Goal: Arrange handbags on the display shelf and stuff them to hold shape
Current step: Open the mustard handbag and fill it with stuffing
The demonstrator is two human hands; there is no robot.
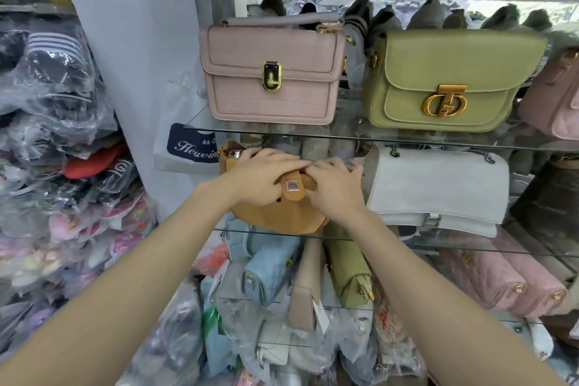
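Tan bag (275, 213): it sat on the middle glass shelf (454, 241), at its left end, just beside a white bag (438, 188) and below a pink bag (271, 75) and a green bag (451, 78) on the shelf above.
Left hand (260, 177): it lay over the top of the tan bag, fingers curled down onto the flap near the clasp (293, 186), apparently gripping it.
Right hand (333, 188): it rested on the bag's right side, fingertips bent in at the flap edge and meeting the left hand; whether it pinched the flap or only pressed it could not be told.
Feel, as judged: the tan bag looked soft and suede-like, light, and likely to sag or crease without stuffing; not slippery.
Where to hold: probably both sides of the body or the flap edge, not the metal clasp, keeping the base flat on the glass.
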